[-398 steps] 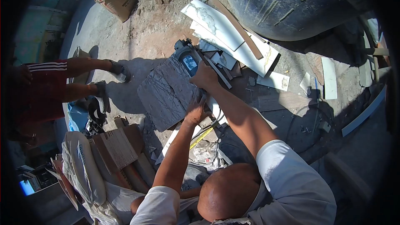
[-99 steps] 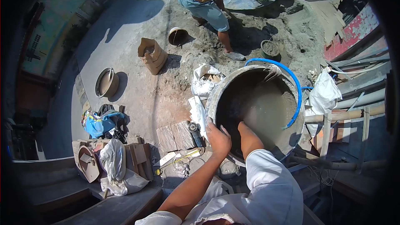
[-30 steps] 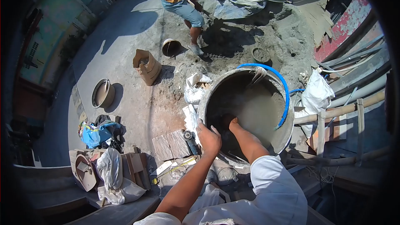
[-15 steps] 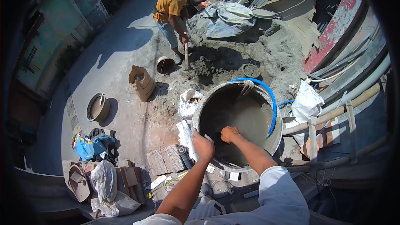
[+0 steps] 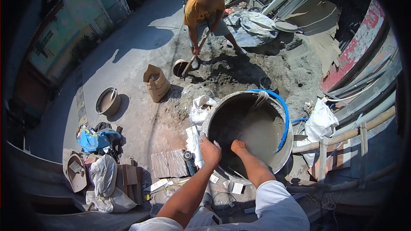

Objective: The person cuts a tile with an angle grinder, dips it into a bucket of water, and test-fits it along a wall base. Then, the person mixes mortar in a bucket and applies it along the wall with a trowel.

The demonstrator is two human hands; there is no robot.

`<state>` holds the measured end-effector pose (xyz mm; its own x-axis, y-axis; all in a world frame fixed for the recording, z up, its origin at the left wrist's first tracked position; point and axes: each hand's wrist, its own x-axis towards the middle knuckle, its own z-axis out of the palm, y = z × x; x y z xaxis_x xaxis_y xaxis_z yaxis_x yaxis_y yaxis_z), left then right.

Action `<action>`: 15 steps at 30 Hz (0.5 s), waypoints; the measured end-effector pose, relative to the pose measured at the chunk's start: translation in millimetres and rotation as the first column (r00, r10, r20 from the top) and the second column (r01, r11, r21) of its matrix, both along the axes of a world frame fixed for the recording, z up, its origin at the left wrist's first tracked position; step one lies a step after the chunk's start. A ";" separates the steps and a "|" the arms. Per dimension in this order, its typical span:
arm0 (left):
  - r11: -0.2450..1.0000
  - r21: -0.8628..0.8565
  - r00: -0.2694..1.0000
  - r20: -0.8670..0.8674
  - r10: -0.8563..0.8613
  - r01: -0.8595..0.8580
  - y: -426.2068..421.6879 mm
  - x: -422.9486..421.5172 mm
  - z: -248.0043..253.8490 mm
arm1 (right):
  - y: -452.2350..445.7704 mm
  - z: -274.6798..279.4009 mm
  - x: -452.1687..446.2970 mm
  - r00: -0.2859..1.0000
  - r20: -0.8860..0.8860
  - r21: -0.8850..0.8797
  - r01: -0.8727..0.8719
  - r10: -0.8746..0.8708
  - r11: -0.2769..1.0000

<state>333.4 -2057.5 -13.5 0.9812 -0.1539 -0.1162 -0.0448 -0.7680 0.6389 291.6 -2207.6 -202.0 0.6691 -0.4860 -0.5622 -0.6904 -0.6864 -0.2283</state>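
Fingers of left hand [image 5: 210, 152] slightly parted, at the 8–9 o'clock rim of the big barrel [image 5: 289, 145]; can't tell if they grip it. Fingers of right hand [image 5: 238, 146] curled together over the barrel's opening, left of center; can't tell if anything's inside them. Barrel sits right of frame center, cloudy grayish liquid [image 5: 261, 139] in it. Blue hose [image 5: 284, 117] runs over the rim, 12 to 3 o'clock. From barrel: grinder [image 5: 188, 158] at 8, beside streaky slab [image 5: 168, 164]; white sack [image 5: 322, 120] at 3; paper bag [image 5: 156, 86] at 10; co-worker [image 5: 203, 10] at 11, holding long-handled tool [image 5: 197, 57].
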 end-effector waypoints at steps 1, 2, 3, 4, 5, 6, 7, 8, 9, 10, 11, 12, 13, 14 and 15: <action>1.000 0.003 1.000 0.002 0.003 -0.003 -0.3 2.3 1.6 | 0.7 0.1 0.9 0.999 0.010 0.005 0.045 -0.045 0.999; 1.000 -0.002 1.000 -0.003 0.006 -0.006 -1.0 2.6 2.6 | -2.4 0.3 2.8 0.999 0.007 0.007 0.041 -0.041 0.999; 1.000 -0.001 1.000 -0.016 0.005 -0.005 -0.2 -0.4 3.3 | -5.6 0.4 2.3 0.999 -0.011 0.002 -0.032 0.032 0.999; 1.000 0.002 1.000 -0.022 0.001 -0.001 -0.7 -1.1 2.4 | -7.5 2.9 1.2 0.995 -0.025 -0.003 -0.101 0.101 0.995; 1.000 -0.004 1.000 0.006 -0.002 0.002 -0.7 -0.8 1.3 | -7.5 -4.2 -0.6 0.995 -0.030 0.001 -0.098 0.098 0.995; 1.000 -0.010 0.999 0.032 -0.003 0.004 -0.2 -0.5 0.1 | -9.0 -22.8 -1.7 0.997 0.020 -0.035 -0.072 0.072 0.997; 1.000 -0.005 1.000 0.021 -0.003 0.003 -0.2 -0.6 -0.4 | -10.6 -41.1 -7.5 0.997 0.067 -0.069 -0.045 0.050 0.997; 1.000 -0.019 1.000 -0.004 0.000 0.000 0.1 -0.1 -0.9 | -10.1 -52.7 -16.4 0.997 0.055 -0.062 -0.045 0.048 0.997; 0.999 -0.033 1.000 -0.026 0.004 -0.005 -0.3 0.9 -1.4 | -9.3 -62.0 -23.3 0.971 0.225 -0.198 -0.035 0.080 0.980; 1.000 -0.030 1.000 0.010 0.000 0.000 -0.3 0.5 -1.6 | -3.2 -54.0 -27.7 0.914 0.382 -0.326 -0.005 0.137 0.945; 1.000 -0.023 1.000 0.001 0.009 -0.009 0.2 0.4 -1.7 | -5.2 -45.2 -22.9 0.916 0.375 -0.319 -0.016 0.142 0.948; 1.000 -0.015 1.000 -0.008 0.009 -0.009 -0.2 0.6 3.3 | -10.9 1.3 -5.3 0.987 0.148 -0.150 -0.044 0.067 0.988; 1.000 -0.009 1.000 -0.016 0.006 -0.006 -0.6 0.1 5.6 | -14.2 31.0 5.5 0.995 -0.098 0.020 -0.026 0.028 0.999; 1.000 -0.016 1.000 0.019 0.005 -0.005 -0.7 -0.6 4.4 | -17.2 23.9 6.0 0.991 -0.126 0.039 -0.037 0.042 0.999; 1.000 -0.014 1.000 0.014 0.006 -0.006 -0.6 -0.5 2.8 | -16.3 13.0 2.2 0.991 -0.130 0.041 -0.038 0.043 0.998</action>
<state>332.9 -2058.1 -10.8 0.9837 -0.1498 -0.0999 -0.0497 -0.7592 0.6490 293.8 -2223.9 -189.0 0.6072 -0.4361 -0.6642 -0.6879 -0.7068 -0.1648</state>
